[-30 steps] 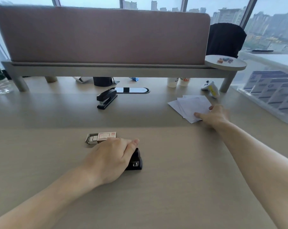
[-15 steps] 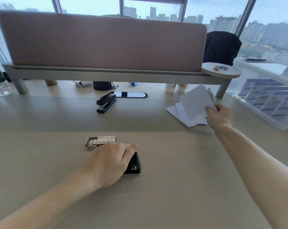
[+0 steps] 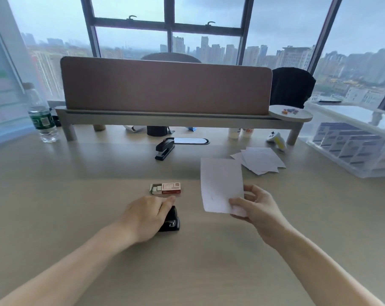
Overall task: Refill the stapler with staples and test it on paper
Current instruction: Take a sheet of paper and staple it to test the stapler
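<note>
Left hand [image 3: 146,215]: curled over the small black stapler [image 3: 171,220], pinning it to the desk [image 3: 76,206], probably to steady it for the test.
Right hand [image 3: 256,206]: pinched one paper sheet [image 3: 221,184] by its lower corner, raised just right of the stapler, seemingly ready to feed in.
Staple box [image 3: 165,188]: lay open just beyond the stapler.
Paper stack [image 3: 260,160]: rested farther right.
Second stapler [image 3: 164,148]: sat untouched, well apart.

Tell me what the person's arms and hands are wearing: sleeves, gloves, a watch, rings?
Nothing shows on either. The left hand and right hand have no gloves, and no ring is visible. The left forearm and right forearm show no sleeve, watch or wristband.
</note>
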A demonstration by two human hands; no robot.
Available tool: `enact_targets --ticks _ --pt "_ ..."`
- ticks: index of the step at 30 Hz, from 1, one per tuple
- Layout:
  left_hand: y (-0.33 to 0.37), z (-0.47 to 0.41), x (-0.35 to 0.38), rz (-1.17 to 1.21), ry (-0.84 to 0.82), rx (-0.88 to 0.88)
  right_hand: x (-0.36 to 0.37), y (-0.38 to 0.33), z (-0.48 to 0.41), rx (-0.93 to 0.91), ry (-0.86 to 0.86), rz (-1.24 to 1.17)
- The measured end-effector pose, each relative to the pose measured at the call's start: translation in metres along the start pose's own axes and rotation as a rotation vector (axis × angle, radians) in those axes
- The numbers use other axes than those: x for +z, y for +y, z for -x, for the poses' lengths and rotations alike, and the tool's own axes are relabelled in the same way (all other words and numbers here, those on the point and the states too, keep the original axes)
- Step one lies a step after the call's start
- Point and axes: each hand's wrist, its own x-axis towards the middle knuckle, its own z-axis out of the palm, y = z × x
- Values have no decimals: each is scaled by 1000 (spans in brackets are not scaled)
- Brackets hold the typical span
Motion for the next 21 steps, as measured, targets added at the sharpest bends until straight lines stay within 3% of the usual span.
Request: enact_targets --ticks 8,16,21 --pt "-3 6 -4 30 -16 25 38 24 45 94 -237 232" --pt "-2 1 0 44 -8 52 47 23 31 122 -316 334" --pt "-5 -2 4 48 -6 60 40 10 16 72 -234 457"
